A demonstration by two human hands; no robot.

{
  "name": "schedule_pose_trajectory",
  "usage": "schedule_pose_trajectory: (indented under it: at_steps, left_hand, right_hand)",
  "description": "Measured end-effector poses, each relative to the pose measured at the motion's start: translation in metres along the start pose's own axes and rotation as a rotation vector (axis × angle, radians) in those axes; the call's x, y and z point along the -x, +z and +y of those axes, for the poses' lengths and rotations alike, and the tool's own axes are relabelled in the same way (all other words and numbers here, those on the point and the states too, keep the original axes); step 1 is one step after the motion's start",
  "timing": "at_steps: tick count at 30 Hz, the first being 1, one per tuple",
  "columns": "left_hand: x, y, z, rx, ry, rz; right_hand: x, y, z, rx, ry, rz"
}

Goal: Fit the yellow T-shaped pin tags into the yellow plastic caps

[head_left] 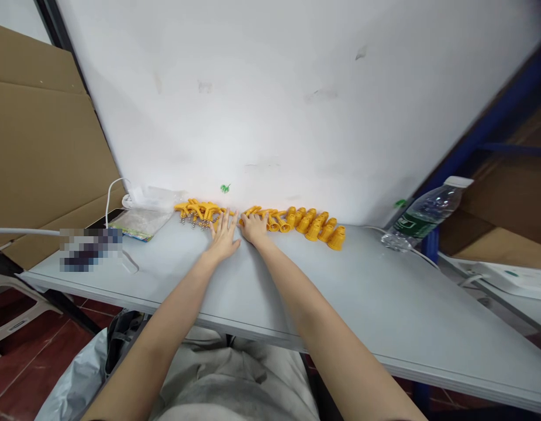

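My left hand [225, 238] rests on the table with its fingers spread. Its fingertips touch the right end of a cluster of yellow branched plastic pieces [200, 209] with small silvery metal bits in front of them. Close beside it, my right hand [254, 229] has its fingers bent over a yellow plastic piece [253, 210], most of which they hide. Just right of that hand lie yellow trumpet-shaped pieces [284, 225], their wide ends facing me. Further right, several yellow bell-shaped caps [337, 238] stand upright in rows.
A white wall panel [270, 117] rises behind the grey table [340, 304]. At the right is a clear water bottle [421, 216], tilted in view. On the left lie a plastic bag [147, 222], a white cable [107, 202] and a blurred patch. A cardboard sheet [37, 146] stands far left.
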State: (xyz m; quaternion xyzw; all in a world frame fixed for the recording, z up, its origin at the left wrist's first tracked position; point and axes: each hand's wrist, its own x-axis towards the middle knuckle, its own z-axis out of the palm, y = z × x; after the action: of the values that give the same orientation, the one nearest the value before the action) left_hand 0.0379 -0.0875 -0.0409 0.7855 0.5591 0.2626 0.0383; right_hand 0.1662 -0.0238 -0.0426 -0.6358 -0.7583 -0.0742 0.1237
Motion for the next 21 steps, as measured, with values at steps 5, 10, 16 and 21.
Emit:
schedule_pose_trajectory:
  at_steps: [5, 10, 16, 21]
  left_hand:
    - [0.000, 0.000, 0.000, 0.015, -0.003, -0.030]
    - [0.000, 0.000, 0.000, 0.028, 0.001, -0.034]
    - [0.000, 0.001, 0.000, 0.034, 0.007, -0.032]
    - [0.000, 0.001, 0.001, 0.048, 0.005, -0.049]
  right_hand:
    - [-0.004, -0.005, 0.000, 0.041, -0.004, -0.066]
    - [-0.006, -0.007, 0.006, 0.076, -0.048, -0.071]
    - [-0.004, -0.001, 0.017, 0.063, -0.090, 0.021]
    - [-0.005, 0.005, 0.018, 0.012, -0.043, 0.051]
